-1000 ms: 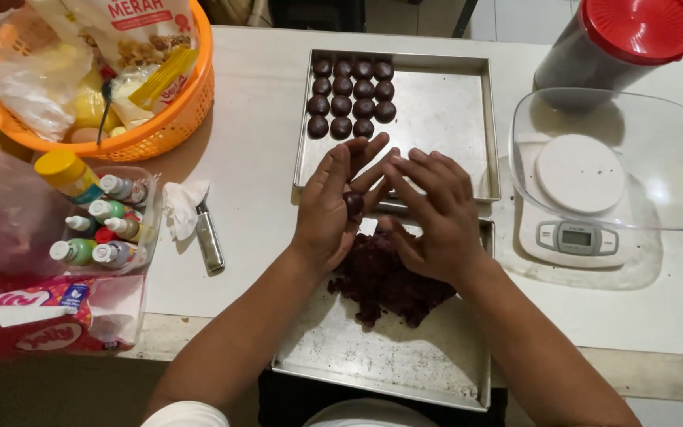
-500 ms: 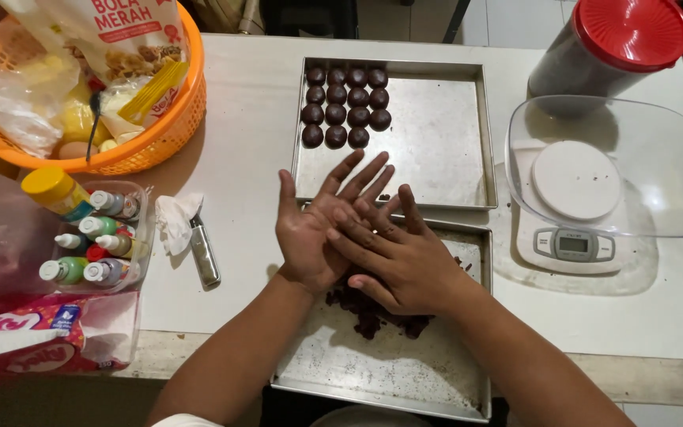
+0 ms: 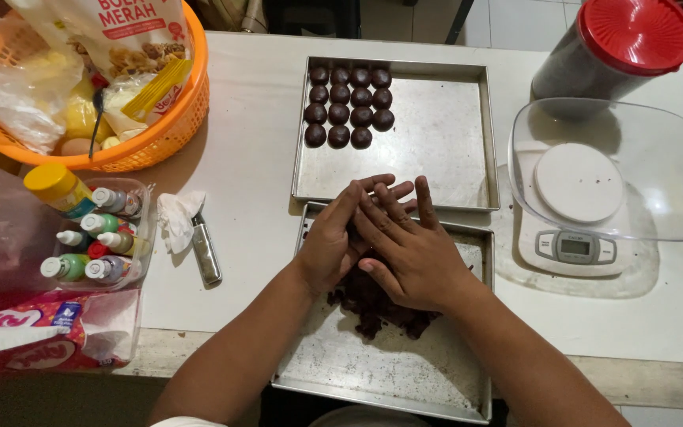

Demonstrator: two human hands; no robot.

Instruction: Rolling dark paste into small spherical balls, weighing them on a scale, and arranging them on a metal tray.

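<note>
fingers of the left hand and right hand are pressed flat together; what is held between cannot be told. the dark dough is heaped below in the near tray. a piece could be flattened or dropped if pressure is uneven.

A white tabletop is seen carrying two metal trays at centre, an orange basket far left, and a kitchen scale at right.

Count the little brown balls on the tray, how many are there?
11 balls, all in the far tray's back-left corner: rows of four, four and three. Another may be hidden between the hands.
</note>
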